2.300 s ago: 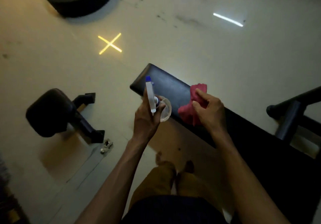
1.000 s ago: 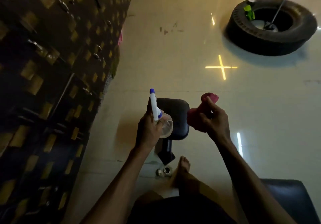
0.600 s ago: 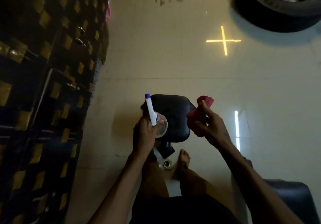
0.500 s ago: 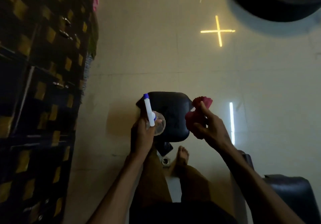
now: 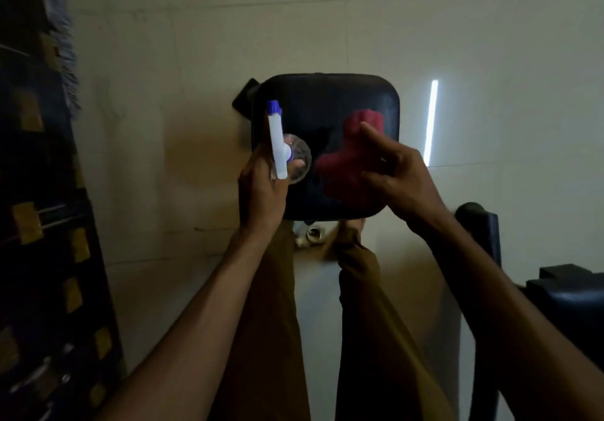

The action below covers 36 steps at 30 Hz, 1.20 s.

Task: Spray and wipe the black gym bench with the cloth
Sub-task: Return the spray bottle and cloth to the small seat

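Two hands sit over the square black pad (image 5: 327, 116) of the gym bench in my head view, and both are occupied. My left hand (image 5: 263, 191) is curled round the neck of a clear spray bottle (image 5: 294, 160), whose white sprayer head with a blue nozzle tip (image 5: 274, 106) points away from me, over the pad's left edge. My right hand (image 5: 403, 178) holds the red cloth (image 5: 346, 159) bunched against the palm, thumb and lower fingers curled into it while the forefinger is stretched out along its top; I cannot tell whether the cloth touches the pad or hangs just above it, though it lies over the pad's right half. Beneath the pad's near edge my brown trouser legs (image 5: 271, 306) run down towards me, with a small metal fitting (image 5: 313, 234) on the pale tiled floor (image 5: 196, 61) between them. At the left stands a dark wall with yellowish squares (image 5: 29, 224), and at the right edge a black padded part (image 5: 568, 293) shows beside a dark post (image 5: 480, 221). A bright light streak (image 5: 430, 123) reflects on the floor just right of the pad.
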Each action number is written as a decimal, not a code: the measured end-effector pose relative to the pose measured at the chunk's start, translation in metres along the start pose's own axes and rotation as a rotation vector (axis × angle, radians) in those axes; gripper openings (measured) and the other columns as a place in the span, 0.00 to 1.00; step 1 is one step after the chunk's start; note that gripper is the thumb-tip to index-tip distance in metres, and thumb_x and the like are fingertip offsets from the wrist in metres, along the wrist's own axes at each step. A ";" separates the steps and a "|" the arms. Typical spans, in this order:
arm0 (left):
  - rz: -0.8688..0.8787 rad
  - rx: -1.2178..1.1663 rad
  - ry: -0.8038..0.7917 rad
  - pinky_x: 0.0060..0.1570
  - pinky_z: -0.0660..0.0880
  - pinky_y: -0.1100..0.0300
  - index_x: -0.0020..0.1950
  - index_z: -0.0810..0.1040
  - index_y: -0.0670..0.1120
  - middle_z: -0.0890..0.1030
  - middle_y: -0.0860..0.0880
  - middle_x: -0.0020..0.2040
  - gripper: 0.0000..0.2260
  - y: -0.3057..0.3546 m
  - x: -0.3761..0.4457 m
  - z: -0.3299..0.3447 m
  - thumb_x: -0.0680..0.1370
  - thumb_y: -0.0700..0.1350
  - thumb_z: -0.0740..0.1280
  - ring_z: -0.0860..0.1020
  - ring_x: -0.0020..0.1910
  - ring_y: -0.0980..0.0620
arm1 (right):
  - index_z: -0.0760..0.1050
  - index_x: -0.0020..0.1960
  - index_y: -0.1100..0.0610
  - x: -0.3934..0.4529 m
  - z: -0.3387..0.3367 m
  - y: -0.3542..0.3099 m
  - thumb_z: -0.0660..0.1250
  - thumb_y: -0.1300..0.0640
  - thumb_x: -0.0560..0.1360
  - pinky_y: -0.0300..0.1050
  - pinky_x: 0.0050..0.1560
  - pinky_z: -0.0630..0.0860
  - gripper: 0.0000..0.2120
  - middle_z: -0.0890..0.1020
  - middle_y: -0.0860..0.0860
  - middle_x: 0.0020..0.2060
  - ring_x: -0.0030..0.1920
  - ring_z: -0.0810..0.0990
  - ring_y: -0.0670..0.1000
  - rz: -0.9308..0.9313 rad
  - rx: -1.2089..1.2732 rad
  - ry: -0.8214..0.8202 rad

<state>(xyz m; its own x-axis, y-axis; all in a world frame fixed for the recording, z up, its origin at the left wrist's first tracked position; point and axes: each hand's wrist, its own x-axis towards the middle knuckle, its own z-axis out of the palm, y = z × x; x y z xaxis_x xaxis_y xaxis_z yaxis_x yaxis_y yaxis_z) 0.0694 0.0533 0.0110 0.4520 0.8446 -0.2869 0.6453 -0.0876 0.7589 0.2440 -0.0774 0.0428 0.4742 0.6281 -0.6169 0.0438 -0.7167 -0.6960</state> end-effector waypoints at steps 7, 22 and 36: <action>0.016 -0.028 0.025 0.54 0.71 0.76 0.65 0.78 0.38 0.81 0.50 0.56 0.20 -0.024 0.007 0.018 0.75 0.40 0.76 0.78 0.56 0.60 | 0.77 0.69 0.52 0.063 0.022 0.068 0.65 0.73 0.74 0.54 0.65 0.78 0.28 0.81 0.50 0.64 0.65 0.79 0.48 0.108 -0.055 0.139; 0.064 0.084 0.050 0.51 0.65 0.81 0.59 0.79 0.39 0.77 0.56 0.53 0.23 -0.033 -0.002 0.019 0.72 0.52 0.78 0.73 0.51 0.65 | 0.76 0.62 0.46 0.090 0.035 0.075 0.71 0.53 0.77 0.43 0.58 0.77 0.15 0.77 0.50 0.58 0.56 0.75 0.46 0.043 -0.138 0.296; 0.113 0.058 0.035 0.50 0.64 0.83 0.54 0.81 0.36 0.79 0.53 0.48 0.20 -0.032 0.005 0.020 0.73 0.51 0.76 0.73 0.49 0.64 | 0.74 0.66 0.50 0.095 0.026 0.088 0.66 0.60 0.76 0.43 0.58 0.76 0.19 0.73 0.57 0.60 0.60 0.76 0.55 -0.004 -0.237 0.369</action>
<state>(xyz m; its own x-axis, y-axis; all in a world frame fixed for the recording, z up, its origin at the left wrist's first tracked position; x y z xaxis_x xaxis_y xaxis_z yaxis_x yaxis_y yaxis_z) 0.0629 0.0495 -0.0266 0.5033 0.8452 -0.1800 0.6263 -0.2132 0.7499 0.2698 -0.0728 -0.0862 0.7540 0.5113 -0.4124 0.2259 -0.7913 -0.5681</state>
